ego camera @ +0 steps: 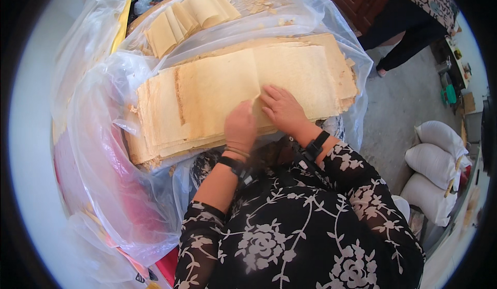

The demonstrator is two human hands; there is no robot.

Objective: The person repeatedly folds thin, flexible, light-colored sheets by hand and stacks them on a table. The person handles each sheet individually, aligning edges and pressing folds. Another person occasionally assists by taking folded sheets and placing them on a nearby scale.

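Observation:
A thick stack of thin tan sheets [229, 75], which look like crisp jianbing flatbreads, lies before me on clear plastic sheeting. The top sheet [295, 67] has a crease running up from between my hands. At its near middle, my left hand [240, 124], blurred, is closed around a small raised fold of that sheet; the fingertips are hidden. Just to the right, my right hand [285, 108] rests palm down on the same sheet with its fingers spread. Both wrists wear black straps.
Folded tan sheets [190, 17] and crumbs [256, 7] lie beyond the stack. Clear plastic [128, 196] drapes over a pink-red surface at left. Stuffed white sacks [431, 172] are piled on the floor at right. Another person [404, 25] stands at the upper right.

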